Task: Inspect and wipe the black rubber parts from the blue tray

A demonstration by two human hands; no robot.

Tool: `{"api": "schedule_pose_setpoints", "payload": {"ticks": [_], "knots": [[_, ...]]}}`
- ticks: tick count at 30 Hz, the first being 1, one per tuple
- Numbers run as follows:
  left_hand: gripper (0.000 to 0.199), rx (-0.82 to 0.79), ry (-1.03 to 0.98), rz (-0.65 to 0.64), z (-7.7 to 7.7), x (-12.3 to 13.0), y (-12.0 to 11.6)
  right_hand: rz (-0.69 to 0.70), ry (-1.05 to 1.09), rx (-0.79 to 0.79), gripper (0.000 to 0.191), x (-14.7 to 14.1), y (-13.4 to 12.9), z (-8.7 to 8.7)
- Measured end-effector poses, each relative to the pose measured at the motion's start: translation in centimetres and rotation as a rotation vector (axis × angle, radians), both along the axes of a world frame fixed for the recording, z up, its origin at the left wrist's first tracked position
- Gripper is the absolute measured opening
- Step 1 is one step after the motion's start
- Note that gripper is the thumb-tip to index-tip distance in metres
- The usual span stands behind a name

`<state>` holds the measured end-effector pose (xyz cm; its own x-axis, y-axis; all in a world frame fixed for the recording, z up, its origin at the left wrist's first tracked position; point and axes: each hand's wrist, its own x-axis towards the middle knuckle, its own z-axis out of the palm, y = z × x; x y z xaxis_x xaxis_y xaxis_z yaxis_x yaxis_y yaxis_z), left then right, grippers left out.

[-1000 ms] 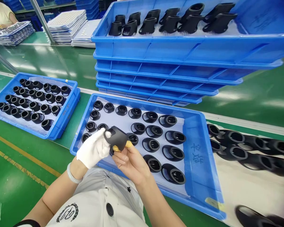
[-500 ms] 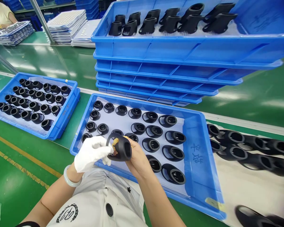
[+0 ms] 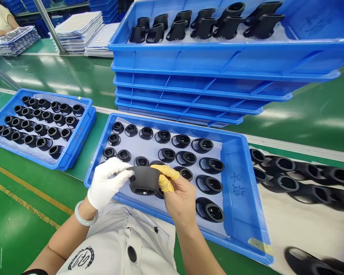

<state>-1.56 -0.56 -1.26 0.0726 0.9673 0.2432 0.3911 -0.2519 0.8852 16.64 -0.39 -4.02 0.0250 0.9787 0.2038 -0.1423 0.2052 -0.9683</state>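
Note:
A matte black hollow plastic housing [image 3: 145,178] is held between my two hands above the blue tray [image 3: 232,191]. My left hand [image 3: 107,181], in a white glove, pinches its left end. My right hand [image 3: 177,189] grips the right end with yellow finger cots on the fingertips. The housing lies sideways, its outer wall facing up and an opening towards me. Beneath it, rows of similar black housings [image 3: 210,183] stand on the tray's white liner, some partly covered by my hands.
Another blue tray of black housings [image 3: 80,143] lies to the left. Behind, a tall stack of blue trays [image 3: 189,82] carries more housings. Several housings [image 3: 285,183] sit on a pale surface at right. A co-worker [image 3: 2,19] is at the far left, near stacked sheets [image 3: 77,28].
The housing has been turned in my hands, from its opening facing right to its outer wall facing up. My right hand has shifted to its right end.

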Motion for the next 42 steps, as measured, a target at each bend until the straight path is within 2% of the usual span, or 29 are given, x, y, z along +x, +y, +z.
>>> {"api": "schedule_pose_setpoints", "payload": {"ticks": [4, 9, 14, 21, 23, 25, 28, 30, 35, 39, 42], "knots": [[0.019, -0.094, -0.136, 0.092, 0.2, 0.3, 0.2, 0.130, 0.127, 0.004, 0.013, -0.4, -0.3, 0.8], [0.018, -0.291, -0.344, 0.165, 0.3, 0.7, 0.4, 0.348, 0.264, -0.141, 0.005, -0.9, -0.8, 1.6], [0.022, -0.430, -0.419, 0.059, -0.1, 0.5, 0.7, 0.407, 0.394, -0.230, 0.014, -1.1, -1.0, 1.8], [0.044, -0.530, -0.520, -0.123, -0.8, 0.8, 0.6, 0.441, 0.474, -0.389, 0.026, -1.4, -0.8, 2.8], [0.040, -0.640, -0.636, -0.148, -1.4, 1.0, 0.4, 0.434, 0.508, -0.431, 0.027, -1.5, -0.8, 2.9], [0.032, -0.845, -0.834, -0.127, -1.7, 1.3, 0.4, 0.417, 0.547, -0.490, 0.027, -1.6, -0.7, 2.9], [0.019, -1.158, -1.178, -0.038, -1.6, 1.6, 0.7, 0.398, 0.618, -0.597, 0.029, -1.7, -0.4, 2.6], [0.018, -1.260, -1.292, -0.022, -1.2, 1.7, 1.1, 0.376, 0.683, -0.668, 0.027, -1.7, 0.0, 2.4], [0.033, -1.268, -1.424, -0.070, -0.7, 1.6, 1.6, 0.257, 0.862, -0.772, 0.017, -1.8, 0.6, 1.7], [0.036, -1.238, -1.456, -0.034, -0.5, 1.5, 1.6, 0.263, 0.917, -0.821, 0.018, -1.8, 0.7, 1.4], [0.033, -1.209, -1.434, 0.000, -0.3, 1.5, 1.6, 0.272, 0.877, -0.809, 0.019, -1.9, 0.8, 1.1]]}}
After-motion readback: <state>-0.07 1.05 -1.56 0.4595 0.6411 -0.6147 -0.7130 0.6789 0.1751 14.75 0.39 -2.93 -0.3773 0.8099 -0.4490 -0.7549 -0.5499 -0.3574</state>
